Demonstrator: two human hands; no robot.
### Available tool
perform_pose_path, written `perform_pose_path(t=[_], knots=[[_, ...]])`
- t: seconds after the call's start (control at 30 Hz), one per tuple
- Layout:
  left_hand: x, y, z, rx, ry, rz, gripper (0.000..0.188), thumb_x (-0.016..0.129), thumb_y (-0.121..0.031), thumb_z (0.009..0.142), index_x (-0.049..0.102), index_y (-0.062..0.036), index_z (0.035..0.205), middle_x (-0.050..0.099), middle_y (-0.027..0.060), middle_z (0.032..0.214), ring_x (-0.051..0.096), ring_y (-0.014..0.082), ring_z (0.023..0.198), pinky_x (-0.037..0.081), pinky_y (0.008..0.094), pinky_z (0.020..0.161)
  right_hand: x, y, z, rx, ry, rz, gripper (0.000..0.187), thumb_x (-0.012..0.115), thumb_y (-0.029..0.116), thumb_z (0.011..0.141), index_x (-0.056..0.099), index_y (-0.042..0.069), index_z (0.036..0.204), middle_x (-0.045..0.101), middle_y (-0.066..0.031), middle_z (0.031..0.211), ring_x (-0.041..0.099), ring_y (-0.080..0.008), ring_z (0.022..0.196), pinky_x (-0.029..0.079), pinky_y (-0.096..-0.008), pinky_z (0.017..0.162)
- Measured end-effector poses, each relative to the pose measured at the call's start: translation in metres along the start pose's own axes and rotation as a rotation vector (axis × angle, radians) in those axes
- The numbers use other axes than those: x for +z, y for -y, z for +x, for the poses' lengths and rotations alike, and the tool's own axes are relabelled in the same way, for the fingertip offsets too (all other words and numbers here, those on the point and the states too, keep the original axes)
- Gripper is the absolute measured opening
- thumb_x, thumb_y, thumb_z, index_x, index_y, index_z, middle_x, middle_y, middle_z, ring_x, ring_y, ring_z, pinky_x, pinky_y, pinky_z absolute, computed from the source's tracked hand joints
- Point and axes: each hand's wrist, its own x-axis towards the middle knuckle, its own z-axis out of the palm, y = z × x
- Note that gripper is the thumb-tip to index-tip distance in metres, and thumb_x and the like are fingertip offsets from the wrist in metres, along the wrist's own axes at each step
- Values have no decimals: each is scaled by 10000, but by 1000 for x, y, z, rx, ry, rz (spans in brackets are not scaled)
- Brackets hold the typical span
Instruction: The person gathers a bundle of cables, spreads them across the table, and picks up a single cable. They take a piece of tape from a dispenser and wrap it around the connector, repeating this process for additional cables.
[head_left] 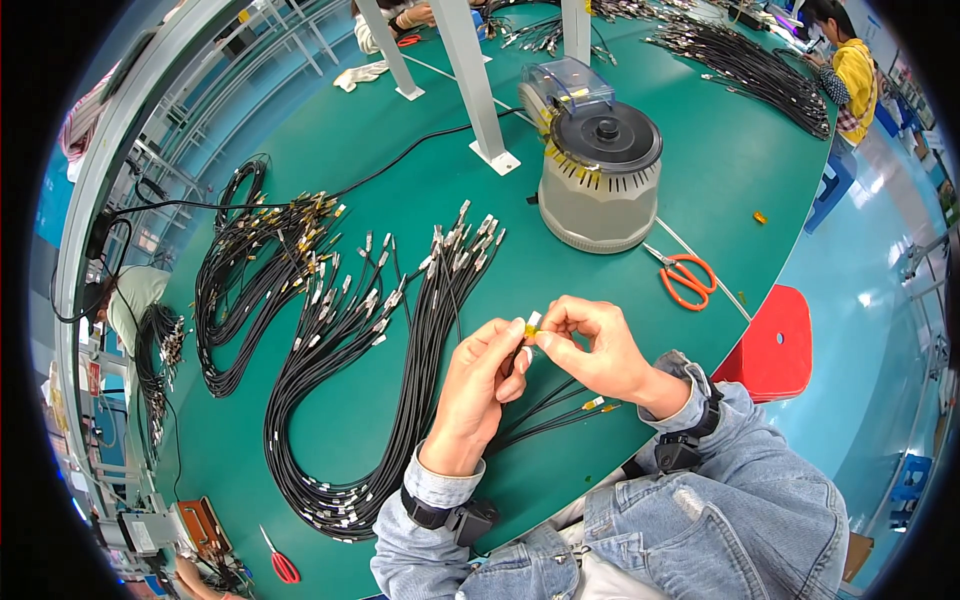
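My left hand is closed in a pinch on a black cable near its end, where a small white connector sticks up. A bit of yellow tape sits at that cable end. My right hand pinches the tape from the other side, thumb and forefinger together. Below my hands, several black cables lie with yellow-taped ends toward the right. Left of my left hand is a large curved bundle of black cables with silver and white connectors. Fingers partly hide the held cable.
A round grey tape dispenser stands beyond my hands. Orange-handled scissors lie right of it, red scissors at lower left. Taped cables lie left. A metal post rises behind; a red stool stands right. Another person sits far right.
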Motion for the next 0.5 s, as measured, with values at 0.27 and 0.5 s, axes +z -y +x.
perform_pose_path(t=[0.27,0.5], knots=[[2,3,-3,83,-29,-4,127,545,-175,880,522,-51,898,515,15,661,312,26,423,201,181,380,0,-1,0,16,-4,-5,84,581,59,823,540,-1,781,533,-1,742,472,-51,665,394,-206,588],[15,6,-7,460,-232,378,195,609,19,803,561,-15,989,563,16,696,450,35,497,336,191,422,-2,1,1,45,-9,4,79,582,60,822,539,0,794,531,5,753,469,-46,673,393,-203,592]])
